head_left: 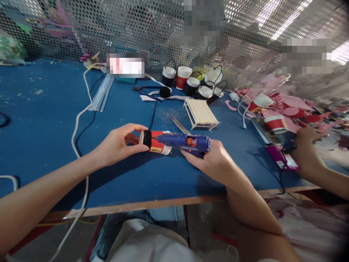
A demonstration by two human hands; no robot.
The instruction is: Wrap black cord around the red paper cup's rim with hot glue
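My left hand (122,141) grips the base end of a red paper cup (158,146), which lies on its side with black yarn wound round that end. In my right hand (215,160) is a blue glue gun (177,141), its nozzle pointing left at the yarn on the cup. A black strand (154,114) runs from the cup back to a small ball of black yarn (164,91). Just behind the glue gun lie scissors (180,124), partly hidden by it.
Several yarn-wrapped cups (191,85) stand at the back by the perforated metal screen (152,32). A small wooden stick table (203,111) stands before them. Glue sticks (102,94) and a white cable (77,122) lie left. Another person's hand (307,142) is right, near pink scraps (297,105).
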